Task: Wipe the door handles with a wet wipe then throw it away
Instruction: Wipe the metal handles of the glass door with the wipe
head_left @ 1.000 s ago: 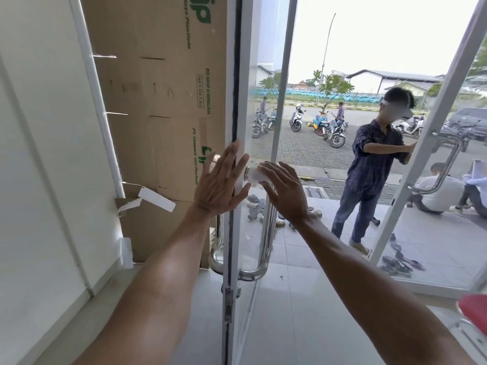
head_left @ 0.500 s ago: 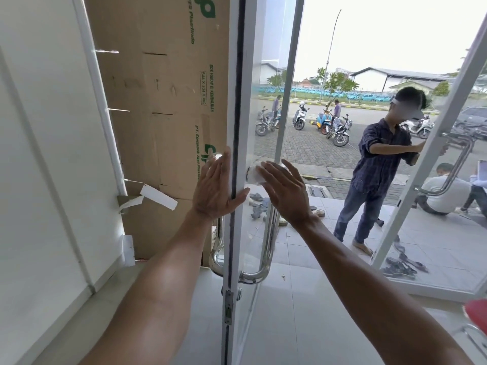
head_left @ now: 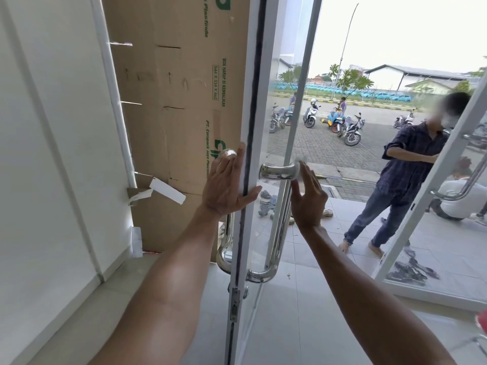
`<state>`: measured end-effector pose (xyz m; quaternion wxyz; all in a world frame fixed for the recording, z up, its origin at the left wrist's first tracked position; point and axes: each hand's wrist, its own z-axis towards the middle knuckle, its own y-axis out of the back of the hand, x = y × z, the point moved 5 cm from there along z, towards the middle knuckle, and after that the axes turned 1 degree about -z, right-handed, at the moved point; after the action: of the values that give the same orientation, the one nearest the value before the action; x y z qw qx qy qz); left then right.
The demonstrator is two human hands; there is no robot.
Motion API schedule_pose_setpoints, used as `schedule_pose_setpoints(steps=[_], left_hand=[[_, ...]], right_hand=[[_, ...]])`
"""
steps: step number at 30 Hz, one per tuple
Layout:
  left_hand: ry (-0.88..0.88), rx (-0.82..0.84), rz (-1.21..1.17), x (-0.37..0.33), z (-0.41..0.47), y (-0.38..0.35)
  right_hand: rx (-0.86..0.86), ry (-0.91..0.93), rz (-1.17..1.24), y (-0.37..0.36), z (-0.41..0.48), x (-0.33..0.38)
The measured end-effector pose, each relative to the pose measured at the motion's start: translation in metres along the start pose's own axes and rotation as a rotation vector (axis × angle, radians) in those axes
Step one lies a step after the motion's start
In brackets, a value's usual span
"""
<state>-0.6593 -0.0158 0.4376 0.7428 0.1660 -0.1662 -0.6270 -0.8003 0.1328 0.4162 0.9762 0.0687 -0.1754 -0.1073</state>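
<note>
As the right hand (head_left: 307, 198), fingers clasping the wet wipe (head_left: 300, 164), has shifted right off the handle (head_left: 276, 172) top, wiping proceeds; the left hand (head_left: 226, 185), flat and released, braces the door edge (head_left: 246, 127).

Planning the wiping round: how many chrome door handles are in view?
3: one under the right hand on the near door, its twin behind the left hand, one on the far-right door.

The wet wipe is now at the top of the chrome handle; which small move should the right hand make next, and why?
Probably slide the wet wipe down along the vertical bar of the chrome handle. The right hand presses it only at the top bend, the long bar below is not covered, and the left hand lies flat on the door edge, steadying it.
</note>
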Motion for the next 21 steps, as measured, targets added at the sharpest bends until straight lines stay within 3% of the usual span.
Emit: schedule_pose_setpoints(steps=[4,7,13,17,21], left_hand=[[0.006,-0.024,-0.009,-0.001,0.000,-0.001],[0.011,-0.034,-0.007,0.000,0.000,-0.003],[0.027,-0.023,0.004,0.004,0.000,-0.008],[0.022,-0.043,-0.002,0.005,-0.001,-0.006],[0.006,-0.062,-0.006,0.009,-0.002,-0.006]], right_hand=[[0.118,-0.335,-0.039,-0.003,-0.009,-0.038],[0.202,-0.428,-0.048,-0.012,-0.024,-0.052],[0.464,-0.301,0.103,-0.038,-0.085,-0.025],[0.666,-0.120,-0.241,-0.041,-0.143,-0.043],[0.956,-0.100,-0.418,-0.032,-0.193,-0.082]])
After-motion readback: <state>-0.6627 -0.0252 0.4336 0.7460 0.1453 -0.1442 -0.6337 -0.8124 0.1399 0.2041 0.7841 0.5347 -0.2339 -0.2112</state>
